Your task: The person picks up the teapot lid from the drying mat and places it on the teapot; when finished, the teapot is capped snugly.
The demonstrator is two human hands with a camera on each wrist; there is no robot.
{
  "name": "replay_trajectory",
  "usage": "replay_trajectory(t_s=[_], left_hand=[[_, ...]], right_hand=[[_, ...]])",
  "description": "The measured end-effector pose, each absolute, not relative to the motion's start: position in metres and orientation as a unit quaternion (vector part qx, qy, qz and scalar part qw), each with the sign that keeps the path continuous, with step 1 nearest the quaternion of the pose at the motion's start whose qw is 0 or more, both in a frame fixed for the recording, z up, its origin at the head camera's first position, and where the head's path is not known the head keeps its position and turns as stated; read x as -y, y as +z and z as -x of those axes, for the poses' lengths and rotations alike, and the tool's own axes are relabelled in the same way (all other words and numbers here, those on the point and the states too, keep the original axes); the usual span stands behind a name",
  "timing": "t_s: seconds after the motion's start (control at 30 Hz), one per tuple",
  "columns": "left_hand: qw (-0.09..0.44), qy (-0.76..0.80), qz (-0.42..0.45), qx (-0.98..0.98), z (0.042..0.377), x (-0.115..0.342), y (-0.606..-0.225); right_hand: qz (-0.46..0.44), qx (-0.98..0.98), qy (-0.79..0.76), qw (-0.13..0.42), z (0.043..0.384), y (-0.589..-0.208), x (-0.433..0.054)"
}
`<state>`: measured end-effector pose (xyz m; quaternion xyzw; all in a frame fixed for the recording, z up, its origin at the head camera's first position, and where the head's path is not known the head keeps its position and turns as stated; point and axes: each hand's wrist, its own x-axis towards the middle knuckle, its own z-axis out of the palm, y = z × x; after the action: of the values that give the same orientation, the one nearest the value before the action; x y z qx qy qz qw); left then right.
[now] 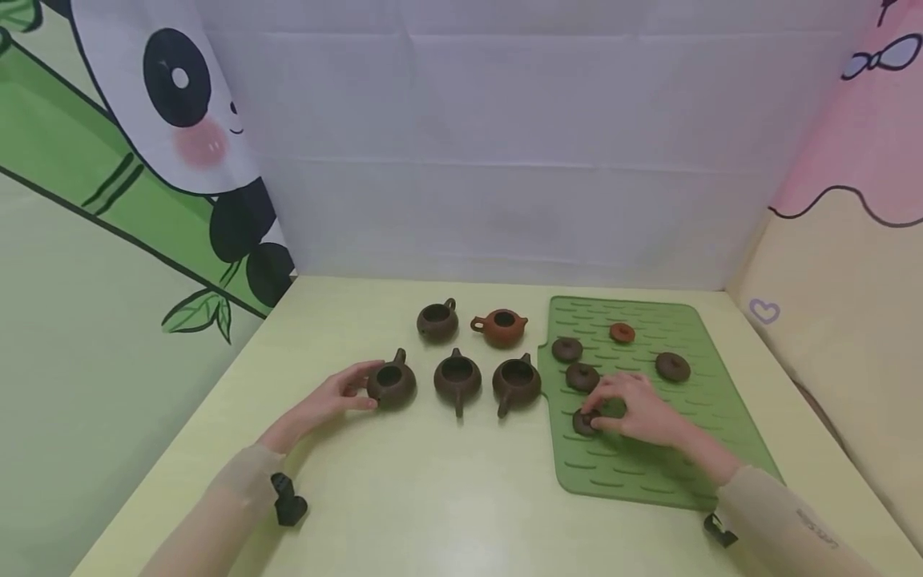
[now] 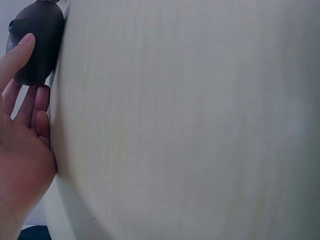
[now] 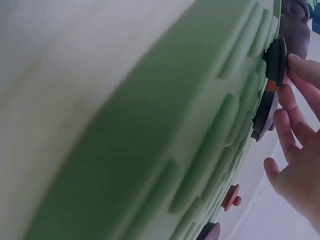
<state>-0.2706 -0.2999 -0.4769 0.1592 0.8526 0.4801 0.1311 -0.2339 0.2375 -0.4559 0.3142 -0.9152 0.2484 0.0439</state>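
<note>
In the head view my left hand (image 1: pixel 335 397) holds a dark brown clay teapot (image 1: pixel 392 391) at the left end of the front row, its opening uncovered. The left wrist view shows my thumb on the side of this teapot (image 2: pixel 45 55), near the spout, with the fingers on the far side. My right hand (image 1: pixel 644 410) pinches a dark teapot lid (image 1: pixel 584 425) by its knob, low over the green mat (image 1: pixel 649 481). In the right wrist view the lid (image 3: pixel 274 62) appears under my thumb and fingertips. Two more lidless dark teapots, a middle one (image 1: pixel 457 377) and a right one (image 1: pixel 516 383), share the row.
Behind that row stand a dark teapot (image 1: pixel 437 322) and a reddish one (image 1: pixel 501 327), both uncovered. On the mat lie dark lids, one (image 1: pixel 566 349) near its left edge, another (image 1: pixel 582 377) just in front, a third (image 1: pixel 673 367) farther right, plus a reddish lid (image 1: pixel 622 332).
</note>
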Motion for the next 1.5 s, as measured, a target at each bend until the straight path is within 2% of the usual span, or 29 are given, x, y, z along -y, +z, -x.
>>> replay_trajectory(t_s=[0.3, 0.53, 0.7, 0.93, 1.17, 1.5], left_hand=[[0.127, 0.486, -0.180, -0.846, 0.269, 0.299, -0.476], [0.127, 0.484, -0.175, -0.848, 0.269, 0.298, -0.475], [0.125, 0.475, -0.180, -0.852, 0.271, 0.297, -0.478], [0.123, 0.477, -0.180, -0.851, 0.270, 0.298, -0.477], [0.116, 0.479, -0.180, -0.851, 0.268, 0.297, -0.480], [0.115, 0.473, -0.168, -0.857, 0.270, 0.296, -0.479]], right_hand=[[-0.363, 0.885, 0.283, 0.069, 0.244, -0.449, -0.237], [-0.341, 0.885, 0.317, -0.023, 0.254, -0.430, -0.231], [-0.314, 0.881, 0.351, -0.045, 0.261, -0.407, -0.223], [-0.305, 0.873, 0.377, -0.040, 0.274, -0.385, -0.195], [-0.308, 0.851, 0.424, -0.028, 0.291, -0.386, -0.158], [-0.312, 0.815, 0.488, 0.022, 0.302, -0.392, -0.097]])
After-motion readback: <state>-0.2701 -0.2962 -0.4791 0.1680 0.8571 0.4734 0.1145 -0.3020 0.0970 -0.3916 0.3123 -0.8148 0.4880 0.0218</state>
